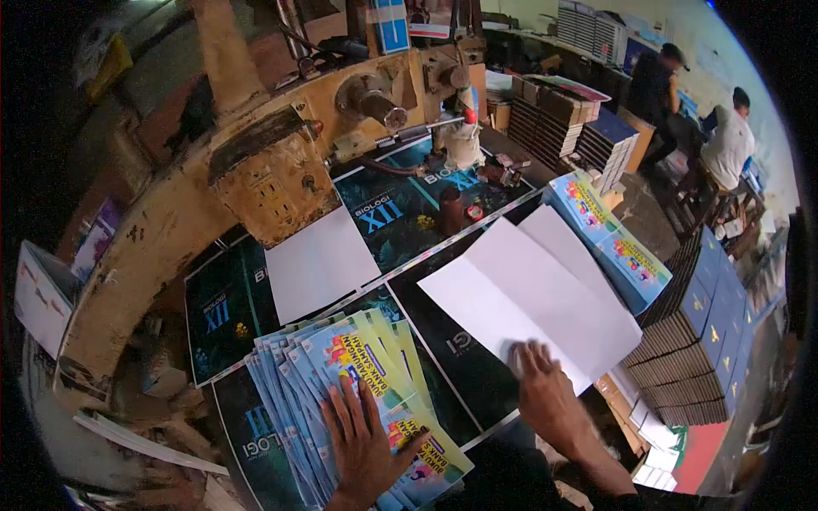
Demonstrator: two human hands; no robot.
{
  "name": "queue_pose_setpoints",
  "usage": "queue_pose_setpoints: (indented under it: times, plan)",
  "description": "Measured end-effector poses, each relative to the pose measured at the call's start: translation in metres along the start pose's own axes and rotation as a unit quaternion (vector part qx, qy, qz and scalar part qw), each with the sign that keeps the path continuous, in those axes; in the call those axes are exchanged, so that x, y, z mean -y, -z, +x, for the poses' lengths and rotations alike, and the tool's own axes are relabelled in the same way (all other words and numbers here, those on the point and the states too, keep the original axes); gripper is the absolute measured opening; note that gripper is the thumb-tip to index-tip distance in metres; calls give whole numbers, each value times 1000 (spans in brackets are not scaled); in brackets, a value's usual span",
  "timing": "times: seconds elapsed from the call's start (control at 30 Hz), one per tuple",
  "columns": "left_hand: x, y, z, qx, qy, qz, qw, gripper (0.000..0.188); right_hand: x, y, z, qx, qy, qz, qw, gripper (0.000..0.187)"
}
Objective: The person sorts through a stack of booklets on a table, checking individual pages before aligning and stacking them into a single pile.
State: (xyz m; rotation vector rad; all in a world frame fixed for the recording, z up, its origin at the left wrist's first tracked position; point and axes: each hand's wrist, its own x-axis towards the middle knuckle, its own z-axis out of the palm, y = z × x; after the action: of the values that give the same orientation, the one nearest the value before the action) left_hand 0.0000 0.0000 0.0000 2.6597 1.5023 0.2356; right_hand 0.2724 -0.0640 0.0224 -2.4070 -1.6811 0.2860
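Note:
My left hand (365, 439) lies flat with its fingers spread on a fanned stack of colourful printed sheets or covers (294, 366), blue and yellow. Over to the right, my right hand (550, 399) is closed, its fingers curled down on the near edge of a folded white sheet (520, 281). A small greyish thing shows by its fingertips, too blurred to name. Beneath that sheet another white sheet (579, 255) sticks out on the right. Dark printed poster sheets (443, 332) cover the worktable under everything.
A heavy, worn machine frame (273, 183) arches over the table's far left. A blank white sheet (324, 264) lies below it. Stacked printed booklets (609, 243) stand at the right, beside tall piles of blue-covered books (703, 332). Two people (724, 145) sit at the far right.

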Motion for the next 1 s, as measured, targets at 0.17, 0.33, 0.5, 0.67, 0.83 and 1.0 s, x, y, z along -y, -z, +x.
queue_pose_setpoints:
  times: [0.17, 0.33, 0.5, 0.67, 0.83, 1.0]
  plan:
    - [6, 13, -10, 12, -19, -143, 989, 109, 41, 55, -25, 126, 109, 393, 904, 56]
    - [-13, 40, 8, 15, -54, -35, 998, 104, 59, -49, -27, 240, 134, 490, 827, 63]
    - [4, -6, -5, 71, -76, 104, 989, 110, 45, -18, 0, -44, 36, 180, 982, 86]
    - [-5, -2, 1, 51, -18, 37, 998, 116, -19, -12, 6, -63, 0, -35, 997, 76]
    - [0, -1, -7, 74, -28, 80, 994, 113, 11, 55, -19, 7, -10, 222, 975, 69]
    - [-12, 37, 11, -9, -20, -166, 986, 107, 46, 23, -20, 158, 135, 551, 808, 42]
